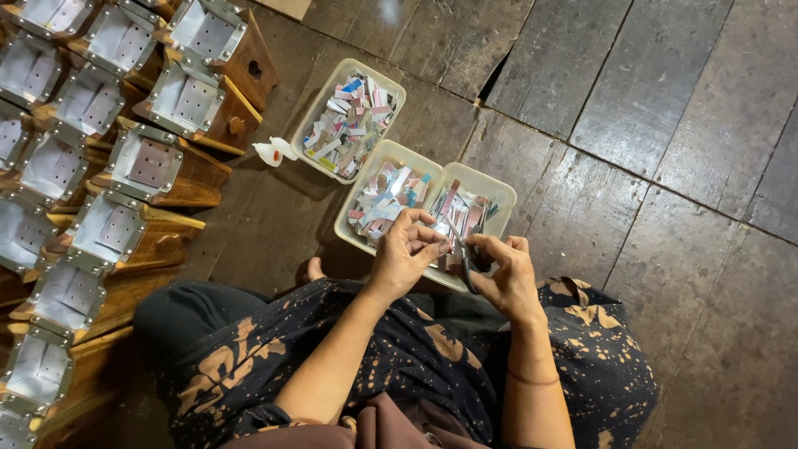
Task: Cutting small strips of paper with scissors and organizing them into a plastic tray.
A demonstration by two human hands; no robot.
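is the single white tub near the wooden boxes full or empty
Full: the white tub is heaped with small coloured paper strips almost to its rim.

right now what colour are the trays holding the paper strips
Pale cream trays, clearest in the head view.

Pink, white, blue paper strips filling translucent whitish plastic trays; beside them, brown wooden boxes topped silvery-grey; black garment, seemingly tan-splattered.

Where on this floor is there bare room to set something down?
Bare planks lie right of the trays. A smaller patch sits between the wooden boxes and the trays. Crowded: the left edge, and around both hands.
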